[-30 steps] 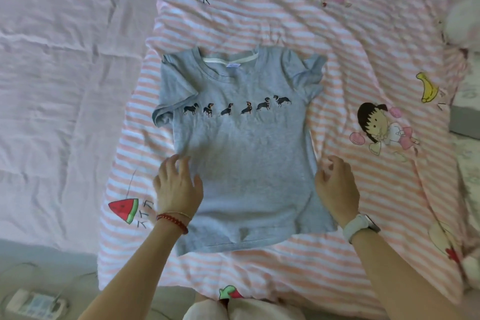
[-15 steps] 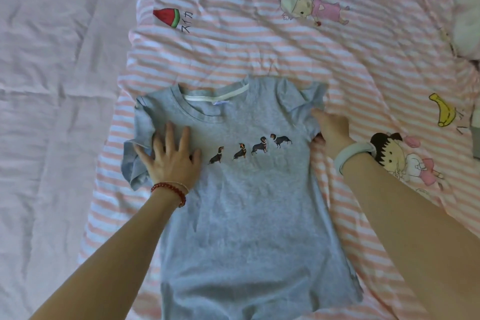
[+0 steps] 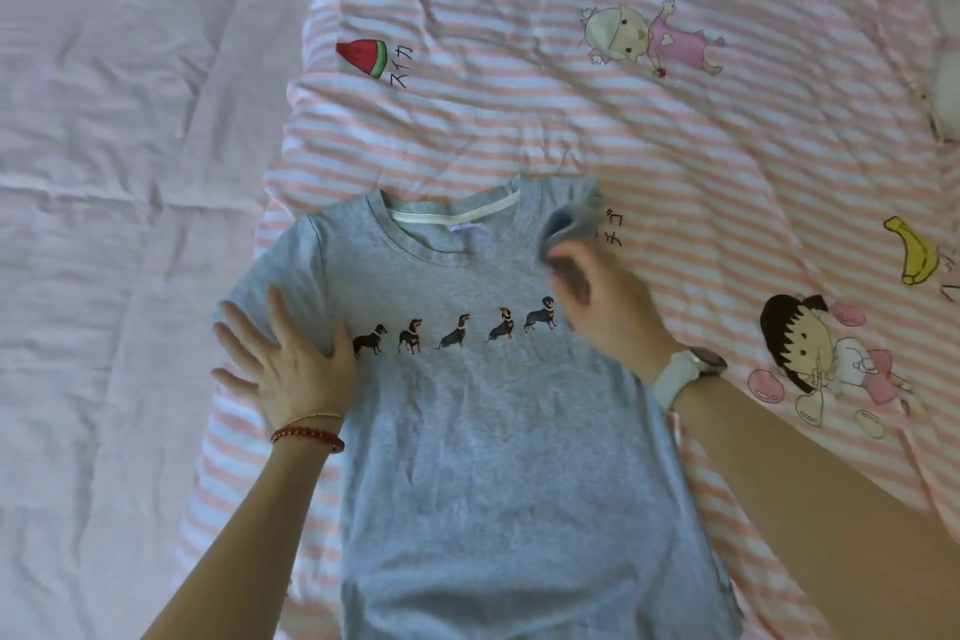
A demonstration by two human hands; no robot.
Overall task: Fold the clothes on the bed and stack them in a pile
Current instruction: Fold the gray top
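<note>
Grey cotton T-shirt with a row of dachshund prints (image 3: 483, 431) lay face-up on pink-and-white striped cartoon quilt (image 3: 519, 109); left hand (image 3: 291, 369) pressed its sleeve with splayed straight fingers, right hand (image 3: 608, 307) pinched the opposite sleeve, lifted.

Your left hand (image 3: 291, 369) lies flat, palm down, fingers straight and spread toward 11 o'clock, forearm entering from 7 o'clock, red bead bracelet (image 3: 307, 437) on the wrist. Your right hand (image 3: 605, 299) reaches toward 11 o'clock, fingers curled and pinching grey fabric, forearm entering from 5 o'clock, white watch (image 3: 685, 372) on the wrist.
</note>
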